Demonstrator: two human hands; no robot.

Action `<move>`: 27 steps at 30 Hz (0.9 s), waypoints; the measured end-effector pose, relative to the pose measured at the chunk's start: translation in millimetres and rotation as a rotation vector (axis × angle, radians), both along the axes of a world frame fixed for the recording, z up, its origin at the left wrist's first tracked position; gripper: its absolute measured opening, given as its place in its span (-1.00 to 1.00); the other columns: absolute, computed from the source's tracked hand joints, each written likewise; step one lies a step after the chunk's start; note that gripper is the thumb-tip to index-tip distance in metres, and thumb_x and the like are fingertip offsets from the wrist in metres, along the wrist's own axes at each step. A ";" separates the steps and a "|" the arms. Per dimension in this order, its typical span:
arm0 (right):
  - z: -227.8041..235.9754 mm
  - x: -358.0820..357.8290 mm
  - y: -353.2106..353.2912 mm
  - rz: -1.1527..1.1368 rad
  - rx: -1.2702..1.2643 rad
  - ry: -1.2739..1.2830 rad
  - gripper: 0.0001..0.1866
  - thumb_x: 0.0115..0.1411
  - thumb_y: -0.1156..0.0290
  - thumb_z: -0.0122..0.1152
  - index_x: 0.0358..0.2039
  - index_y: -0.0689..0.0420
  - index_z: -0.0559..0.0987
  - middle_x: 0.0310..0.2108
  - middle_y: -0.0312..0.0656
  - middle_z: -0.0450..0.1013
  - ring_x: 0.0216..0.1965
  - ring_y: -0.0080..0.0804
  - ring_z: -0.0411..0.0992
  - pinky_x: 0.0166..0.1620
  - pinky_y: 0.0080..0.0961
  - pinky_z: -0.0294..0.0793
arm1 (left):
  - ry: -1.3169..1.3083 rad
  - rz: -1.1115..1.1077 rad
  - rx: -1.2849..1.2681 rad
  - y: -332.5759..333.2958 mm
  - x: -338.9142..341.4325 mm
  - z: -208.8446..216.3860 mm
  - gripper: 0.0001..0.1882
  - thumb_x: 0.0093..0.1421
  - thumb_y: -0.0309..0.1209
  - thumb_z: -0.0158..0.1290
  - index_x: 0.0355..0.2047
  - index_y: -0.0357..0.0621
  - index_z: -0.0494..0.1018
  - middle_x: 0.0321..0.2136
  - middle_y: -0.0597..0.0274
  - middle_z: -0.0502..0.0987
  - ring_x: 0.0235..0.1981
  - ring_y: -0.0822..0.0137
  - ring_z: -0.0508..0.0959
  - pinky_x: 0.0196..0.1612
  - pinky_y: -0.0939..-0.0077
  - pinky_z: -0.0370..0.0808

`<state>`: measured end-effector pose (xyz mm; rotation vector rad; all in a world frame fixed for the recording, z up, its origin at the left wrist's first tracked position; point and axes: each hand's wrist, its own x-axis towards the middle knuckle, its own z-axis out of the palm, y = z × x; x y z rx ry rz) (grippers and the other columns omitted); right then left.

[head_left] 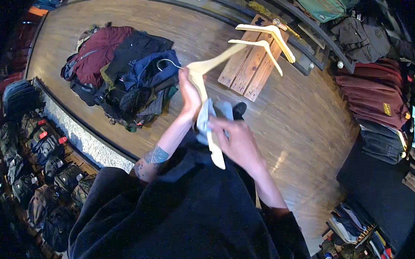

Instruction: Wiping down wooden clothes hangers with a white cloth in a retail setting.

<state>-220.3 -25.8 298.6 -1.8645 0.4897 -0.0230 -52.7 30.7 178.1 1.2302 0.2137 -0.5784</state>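
Observation:
My left hand (190, 96) is closed around a pale wooden clothes hanger (198, 80) just below its metal hook. One arm of the hanger reaches up and away to the right, and the other slants down toward my body. On that lower arm, my right hand (235, 140) pinches a light blue cloth (203, 117) wrapped partly around the wood. The hanger's lower tip shows below the cloth, in front of my dark top.
A slatted wooden bench (241, 75) ahead carries more wooden hangers (271, 32). On the floor to the left lies a heap of jackets (121, 73). Shelves of backpacks (46, 158) line the left side; folded maroon garments (373, 93) and dark jeans (380, 141) are stacked at the right.

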 end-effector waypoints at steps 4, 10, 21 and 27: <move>40.5 -42.0 -28.8 0.187 -0.023 0.060 -0.79 0.27 0.49 0.09 -0.13 0.17 0.63 -0.21 0.03 0.58 -0.22 0.05 0.57 -0.19 -0.18 0.58 | -0.124 0.076 -0.037 -33.0 19.1 15.4 -0.62 0.45 -0.13 -0.37 -0.16 -0.11 0.36 -0.40 0.28 0.47 -0.38 0.40 0.45 -0.24 0.46 0.37; 15.9 -38.8 -97.5 0.088 -0.106 -0.089 -0.80 0.26 0.49 0.09 -0.16 0.18 0.64 -0.27 0.05 0.58 -0.28 0.05 0.57 -0.23 -0.18 0.58 | -0.147 0.170 -0.030 -98.1 -11.0 28.0 -0.57 0.45 -0.04 -0.31 -0.12 -0.10 0.38 -0.37 0.29 0.50 -0.38 0.40 0.47 -0.26 0.48 0.41; -11.1 -43.8 -174.8 0.173 -0.092 -0.088 -0.79 0.28 0.45 0.10 -0.17 0.20 0.65 -0.39 0.04 0.54 -0.46 -0.12 0.54 -0.31 -0.21 0.54 | 0.147 0.014 -0.082 -135.2 -76.0 18.2 -0.52 0.40 -0.01 -0.27 -0.12 -0.16 0.43 -0.44 0.19 0.54 -0.40 0.32 0.56 -0.25 0.37 0.53; 7.2 -84.6 -184.7 0.206 -0.207 -0.189 -0.75 0.28 0.41 0.11 -0.09 0.19 0.61 -0.40 0.00 0.53 -0.38 -0.01 0.52 -0.28 -0.17 0.51 | 0.006 0.169 0.012 -163.1 -61.7 40.1 -0.49 0.35 -0.01 -0.33 -0.11 -0.11 0.47 -0.41 0.25 0.55 -0.41 0.35 0.53 -0.37 0.47 0.44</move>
